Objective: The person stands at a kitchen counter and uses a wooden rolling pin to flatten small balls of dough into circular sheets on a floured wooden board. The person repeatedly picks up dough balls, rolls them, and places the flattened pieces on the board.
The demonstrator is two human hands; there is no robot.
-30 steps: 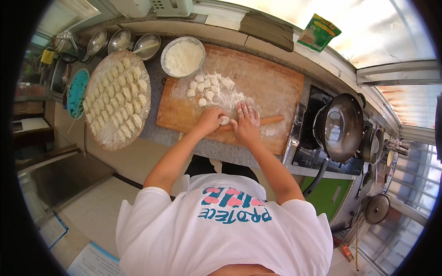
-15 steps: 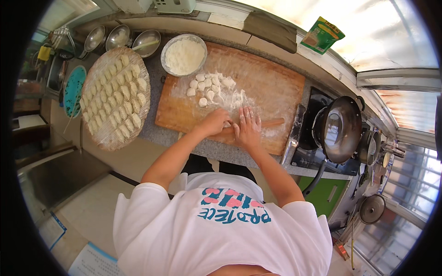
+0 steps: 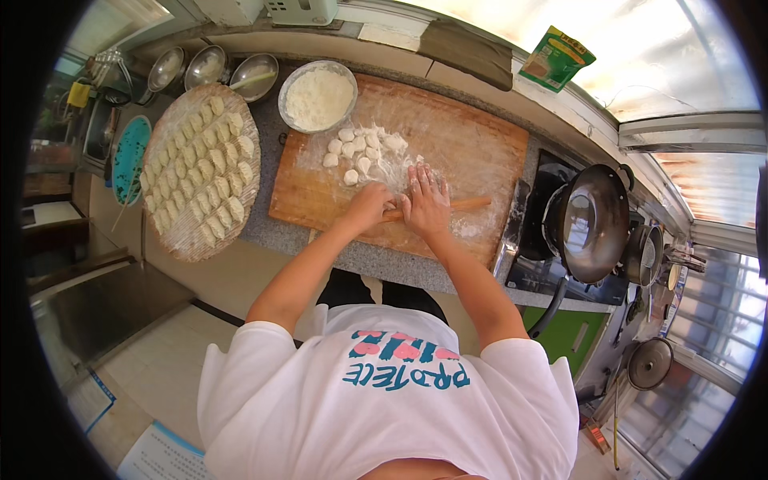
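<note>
My right hand (image 3: 426,200) lies flat on a wooden rolling pin (image 3: 470,204), palm down, fingers stretched toward the far side of the floured wooden board (image 3: 480,120). Close beside it, my left hand (image 3: 370,207) is closed, its fingers curled together at the pin's left part. Whatever those fingers pinch is hidden beneath them. Beyond my hands, several small white dough pieces (image 3: 350,150) sit in loose flour, some flattened and some rounded.
A metal bowl of flour (image 3: 320,94) stands at the board's far left corner. Left of the board, a round tray (image 3: 164,228) carries rows of dumplings. Empty-looking metal bowls (image 3: 206,66) stand behind it. A wok (image 3: 594,224) rests on the stove at right. A green packet (image 3: 558,59) stands on the sill.
Both hands and the rolling pin have shifted slightly away from me across the board. My right hand stays flat on the pin, and my left stays curled.
</note>
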